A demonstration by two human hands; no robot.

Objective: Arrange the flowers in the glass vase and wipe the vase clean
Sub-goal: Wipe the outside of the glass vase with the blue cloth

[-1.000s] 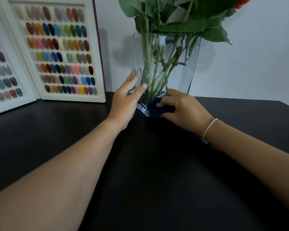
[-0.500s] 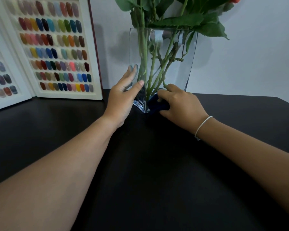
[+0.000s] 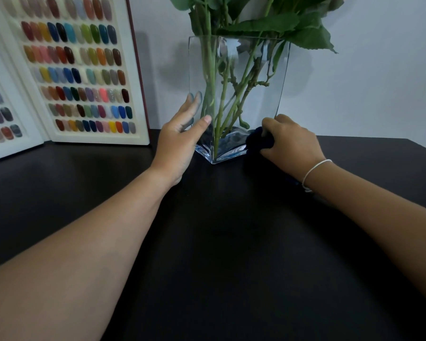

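A clear square glass vase (image 3: pixel 261 99) stands on the black table (image 3: pixel 221 242) with one corner toward me. Green flower stems (image 3: pixel 219 94) stand inside it, and leaves (image 3: pixel 268 23) spread above the rim. My left hand (image 3: pixel 180 141) rests flat against the vase's left face, fingers spread and thumb on the front corner. My right hand (image 3: pixel 290 143) grips a dark blue cloth (image 3: pixel 258 141) and presses it against the vase's lower right side near the base. The blooms are cut off by the top edge.
Two white display boards of coloured nail samples (image 3: pixel 76 62) lean against the wall at the back left, close to the vase. A pale wall (image 3: pixel 367 82) runs behind the table. The table's right edge (image 3: pixel 423 151) slants away at the far right.
My right hand has slid the cloth from the vase's front corner rightward along its lower right face. My left hand stays pressed on the left face. The view has shifted slightly.
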